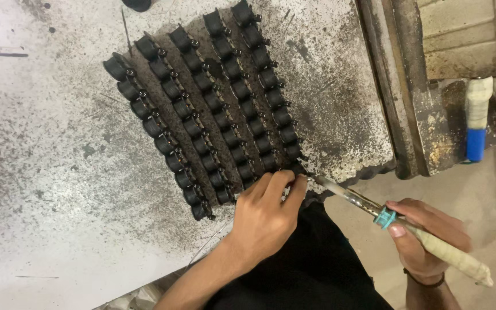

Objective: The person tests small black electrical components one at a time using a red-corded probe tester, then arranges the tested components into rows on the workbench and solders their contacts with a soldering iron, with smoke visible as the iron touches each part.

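5 rows of small black parts on a stained bench, and 2 hands working at the near end.

The black parts (202,109) lie in slanting rows on the speckled worktable (47,172). The left hand (265,215) rests on the nearest ends of the rows, fingers curled and pressed together, fingertips pinching something too small to tell. The right hand (429,241) grips a tape-wrapped soldering iron (397,224), its tip just beside those fingertips. Farther right, 2 wrapped handles (480,115) hang.
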A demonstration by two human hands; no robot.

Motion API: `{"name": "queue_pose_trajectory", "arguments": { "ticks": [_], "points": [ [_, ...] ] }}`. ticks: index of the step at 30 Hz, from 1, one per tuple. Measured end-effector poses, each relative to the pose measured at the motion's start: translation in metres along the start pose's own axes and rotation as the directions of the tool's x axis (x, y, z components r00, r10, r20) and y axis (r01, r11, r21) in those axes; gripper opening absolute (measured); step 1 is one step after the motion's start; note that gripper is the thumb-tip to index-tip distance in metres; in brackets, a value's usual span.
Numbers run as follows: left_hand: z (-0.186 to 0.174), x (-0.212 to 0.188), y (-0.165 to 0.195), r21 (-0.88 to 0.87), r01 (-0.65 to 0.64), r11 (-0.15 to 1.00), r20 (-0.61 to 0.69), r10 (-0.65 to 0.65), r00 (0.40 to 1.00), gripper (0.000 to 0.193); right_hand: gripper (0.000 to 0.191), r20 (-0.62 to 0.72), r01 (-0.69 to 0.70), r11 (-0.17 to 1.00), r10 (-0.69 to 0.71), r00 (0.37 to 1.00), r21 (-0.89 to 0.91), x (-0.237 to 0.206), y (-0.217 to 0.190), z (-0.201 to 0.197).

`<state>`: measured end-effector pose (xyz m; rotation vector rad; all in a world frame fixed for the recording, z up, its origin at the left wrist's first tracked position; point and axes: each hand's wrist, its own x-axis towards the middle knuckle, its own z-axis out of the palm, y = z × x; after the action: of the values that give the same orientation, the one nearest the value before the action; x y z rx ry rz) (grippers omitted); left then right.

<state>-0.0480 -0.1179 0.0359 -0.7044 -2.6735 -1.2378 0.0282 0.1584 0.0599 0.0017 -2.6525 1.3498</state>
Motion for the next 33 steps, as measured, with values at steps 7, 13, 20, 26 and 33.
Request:
{"name": "queue_pose_trajectory", "arguments": {
  "ticks": [7, 13, 20, 26, 33],
  "points": [
    [0.0, 0.002, 0.001, -0.004, 0.017, 1.0, 0.01, -0.017, 1.0, 0.03, 0.037, 0.033, 0.018, 0.999, -0.016, 0.999, -0.047, 0.015, -0.016, 0.001],
    [0.002, 0.006, 0.006, -0.004, 0.005, 1.0, 0.024, -0.005, 1.0, 0.03, 0.031, 0.079, 0.047, 0.993, -0.038, 0.996, -0.111, 0.035, -0.043, 0.005],
    [0.016, 0.003, 0.006, -0.02, 0.012, 1.0, 0.018, -0.012, 1.0, 0.034, 0.03, 0.197, 0.192, 0.98, -0.178, 0.964, -0.056, 0.052, -0.061, 0.005],
    [-0.035, 0.019, 0.02, 0.033, 0.037, 0.999, -0.003, -0.037, 0.999, 0.029, 0.029, 0.143, 0.068, 0.995, -0.058, 0.988, -0.068, 0.051, -0.052, -0.01],
    [-0.043, 0.024, 0.009, 0.167, -0.023, 0.986, -0.121, 0.044, 0.992, 0.034, 0.037, -0.074, 0.028, 0.967, -0.01, 0.997, 0.253, 0.038, -0.008, 0.018]
  ]
}}
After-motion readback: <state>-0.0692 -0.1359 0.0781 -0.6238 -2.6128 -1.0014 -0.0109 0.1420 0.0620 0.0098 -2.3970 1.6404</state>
